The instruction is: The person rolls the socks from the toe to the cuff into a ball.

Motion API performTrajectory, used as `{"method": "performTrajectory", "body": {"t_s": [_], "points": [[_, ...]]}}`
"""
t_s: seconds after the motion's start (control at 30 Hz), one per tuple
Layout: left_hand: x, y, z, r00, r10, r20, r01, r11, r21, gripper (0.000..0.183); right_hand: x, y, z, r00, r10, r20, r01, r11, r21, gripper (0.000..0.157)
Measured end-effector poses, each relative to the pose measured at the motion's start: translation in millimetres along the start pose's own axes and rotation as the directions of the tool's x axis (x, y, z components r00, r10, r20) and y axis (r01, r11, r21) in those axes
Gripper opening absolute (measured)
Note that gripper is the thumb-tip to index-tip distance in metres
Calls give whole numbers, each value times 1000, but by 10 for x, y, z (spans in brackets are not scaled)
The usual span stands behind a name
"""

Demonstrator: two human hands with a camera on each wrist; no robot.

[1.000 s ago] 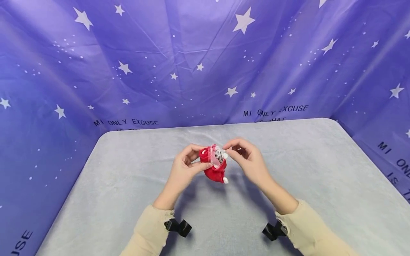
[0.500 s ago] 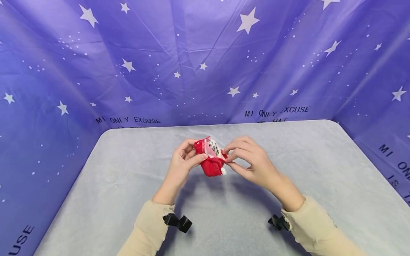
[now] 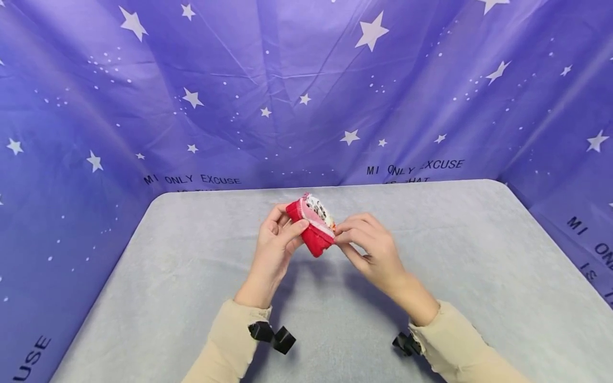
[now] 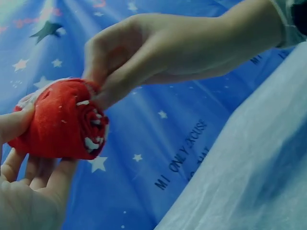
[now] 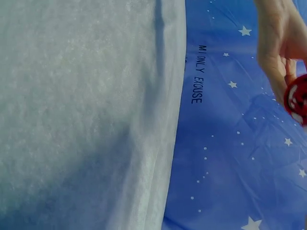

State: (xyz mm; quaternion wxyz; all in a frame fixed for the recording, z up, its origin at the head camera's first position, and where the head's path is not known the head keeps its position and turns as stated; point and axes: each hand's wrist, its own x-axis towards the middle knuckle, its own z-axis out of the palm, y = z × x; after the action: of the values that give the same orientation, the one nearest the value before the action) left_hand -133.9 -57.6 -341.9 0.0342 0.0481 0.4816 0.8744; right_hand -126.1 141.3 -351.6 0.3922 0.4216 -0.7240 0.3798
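A rolled-up red sock (image 3: pixel 317 238), with pink and white dark-flecked fabric showing at its opening, is held above the table. My left hand (image 3: pixel 275 242) grips it from the left, thumb on the near side and fingers behind. At its right end, my right hand (image 3: pixel 373 247) pinches the edge between thumb and fingertips. In the left wrist view, the rolled sock (image 4: pixel 60 122) shows a spiral end with white bits, and the right hand (image 4: pixel 158 52) reaches in from the upper right. The right wrist view catches only part of the rolled sock (image 5: pixel 298 100) at its right edge.
A pale grey cloth-covered table (image 3: pixel 191 319) lies below the hands. Behind it and at both sides hangs a blue-purple curtain (image 3: pixel 287 53) with white stars and lettering. Black wrist cameras (image 3: pixel 283 339) sit at both beige cuffs.
The sock has moved up and slightly left and turned. My right hand has gone from the white fabric at the upper right to the lower right edge. The white tip below no longer shows.
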Motion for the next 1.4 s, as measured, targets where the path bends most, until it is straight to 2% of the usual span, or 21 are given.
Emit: {"method": "performTrajectory", "body": {"t_s": [0.07,0.2,0.27,0.33,0.47,0.57,0.73,0.87,0.93,1.0,1.07,1.1,1.13,1.17,1.2,1.23,1.3,1.4], "points": [[-8,-16,16,1000,-2,2,2,1000,6,26,-21,-8,18,998,65,-6,-65,998,9,4],[-13,-30,18,1000,-11,-26,11,1000,15,24,-39,-21,6,982,190,13,-191,978,89,22],[-12,-28,14,999,-11,-33,12,999,31,24,-26,-26,-5,972,232,24,-233,967,104,24],[-6,-25,12,999,-6,-37,8,998,55,23,-5,-29,-14,969,243,32,-245,966,77,21],[5,-20,13,998,16,-57,-10,995,101,23,53,-25,-19,988,146,56,-141,986,-95,12],[15,-22,12,996,35,-87,-24,993,115,24,82,-9,-17,992,53,114,-30,981,-194,14],[79,-36,3,984,51,-171,-40,997,64,22,69,5,5,972,-44,233,92,976,-197,23],[128,-38,7,977,16,-214,-20,1000,-15,21,41,0,70,969,-58,241,115,966,-231,23],[137,-45,10,979,-1,-203,-5,1000,-30,20,31,-8,109,973,-21,228,82,961,-262,18],[134,-56,4,983,-12,-183,9,1000,-18,21,15,-12,137,977,45,210,10,967,-256,11],[124,-66,-24,988,-16,-155,15,1000,-5,23,-3,-21,141,972,152,180,-117,974,-192,7],[116,-70,-43,990,-16,-138,16,1000,4,24,-7,-28,134,963,215,165,-194,971,-136,6],[107,-71,-63,993,-16,-119,17,1000,14,26,-12,-31,124,946,289,149,-281,957,-71,6],[99,-71,-82,995,-16,-94,18,1000,23,28,-11,-33,113,919,370,135,-373,928,-1,5],[91,-67,-98,998,-18,-66,21,999,33,30,-2,-36,99,879,458,130,-469,881,68,3],[84,-64,-112,999,-20,-34,22,999,45,32,10,-37,84,829,542,141,-557,821,124,3],[74,-54,-132,999,-24,28,22,997,69,36,39,-27,62,712,668,216,-702,674,230,12],[55,-35,-140,994,-36,106,25,995,98,38,71,-11,31,538,754,377,-840,443,313,23]]}}
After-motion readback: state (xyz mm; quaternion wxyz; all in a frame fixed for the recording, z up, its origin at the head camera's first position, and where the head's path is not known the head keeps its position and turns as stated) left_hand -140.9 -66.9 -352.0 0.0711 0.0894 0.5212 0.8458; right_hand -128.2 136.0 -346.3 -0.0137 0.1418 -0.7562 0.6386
